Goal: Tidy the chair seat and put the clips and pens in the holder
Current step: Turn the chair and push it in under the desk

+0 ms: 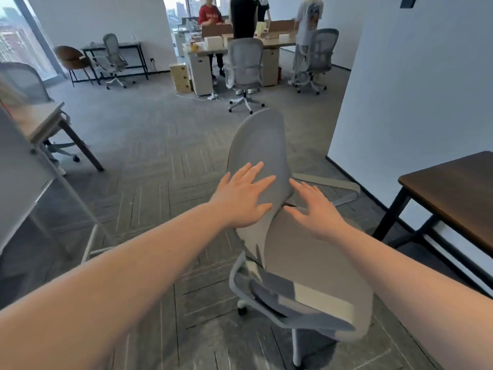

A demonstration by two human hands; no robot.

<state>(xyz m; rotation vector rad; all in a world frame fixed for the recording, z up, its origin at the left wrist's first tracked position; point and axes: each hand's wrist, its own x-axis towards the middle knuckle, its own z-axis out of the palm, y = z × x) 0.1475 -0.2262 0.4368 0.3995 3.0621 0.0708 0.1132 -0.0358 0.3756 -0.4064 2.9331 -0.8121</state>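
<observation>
Chair point(269, 236), grey with a mesh back, stands on patterned grey carpet point(149, 161) in the centre foreground, just left of a dark wooden table point(453, 193) at the right edge. Left hand point(244, 198) lies flat on the backrest, fingers spread wide, gripping nothing. Right hand point(313, 209) is held open just beside the backrest's right edge, fingers splayed and empty; contact with the chair cannot be determined. Seat surface appears blurred. Other grey office chairs and several standing people surround a desk point(240, 45) in the far background.
</observation>
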